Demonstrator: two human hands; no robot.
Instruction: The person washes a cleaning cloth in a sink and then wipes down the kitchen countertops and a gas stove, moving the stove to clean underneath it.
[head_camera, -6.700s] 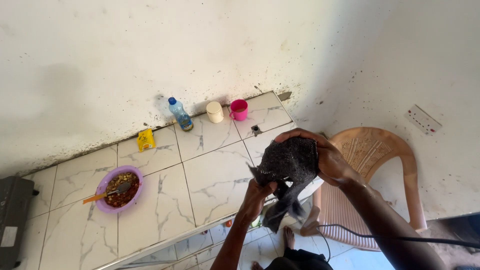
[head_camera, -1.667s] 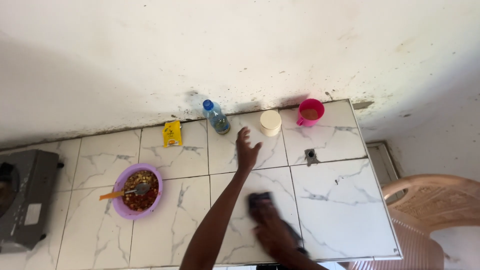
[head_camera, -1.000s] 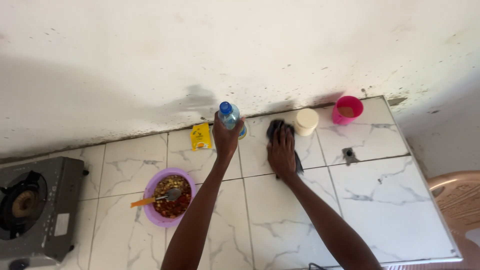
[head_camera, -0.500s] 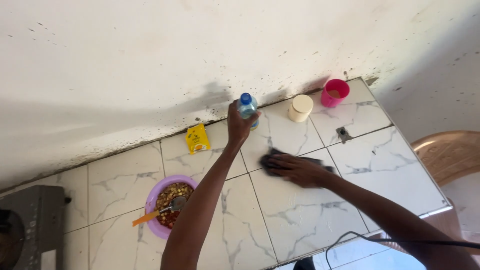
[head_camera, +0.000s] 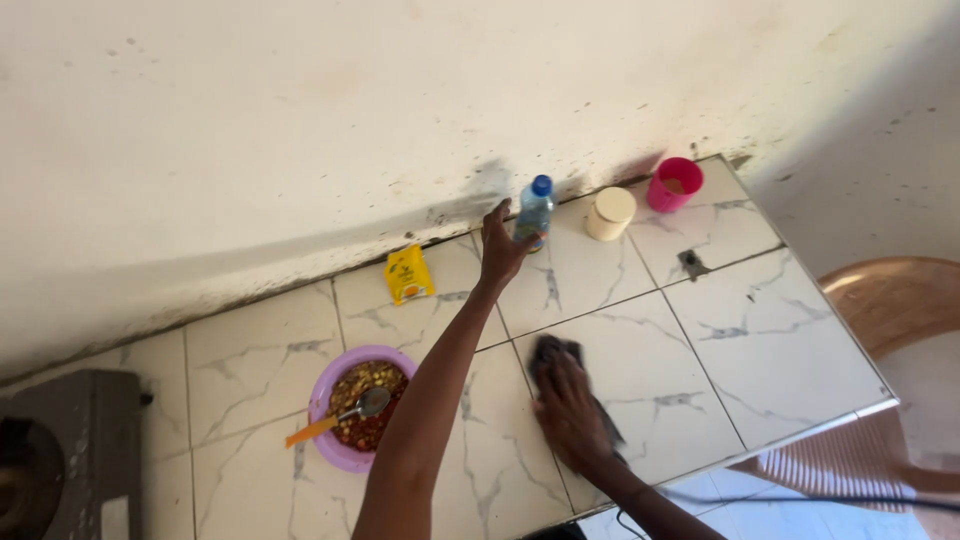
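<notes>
My left hand (head_camera: 500, 248) is wrapped around a clear plastic bottle with a blue cap (head_camera: 535, 208) that stands by the wall at the back of the white marble-look tiled counter (head_camera: 760, 350). My right hand (head_camera: 572, 415) presses flat on a dark grey cloth (head_camera: 552, 352) lying on the tiles near the counter's front edge. Both arms reach up from the bottom of the view.
A yellow packet (head_camera: 407, 274) lies left of the bottle. A cream lidded jar (head_camera: 609, 213) and a pink cup (head_camera: 673, 184) stand to its right. A purple bowl of food with a spoon (head_camera: 358, 405) sits left; a gas stove (head_camera: 60, 460) far left; a plastic chair (head_camera: 880, 310) right.
My right hand has dragged the cloth from near the bottle back toward the counter's front edge. My left hand stays on the bottle.
</notes>
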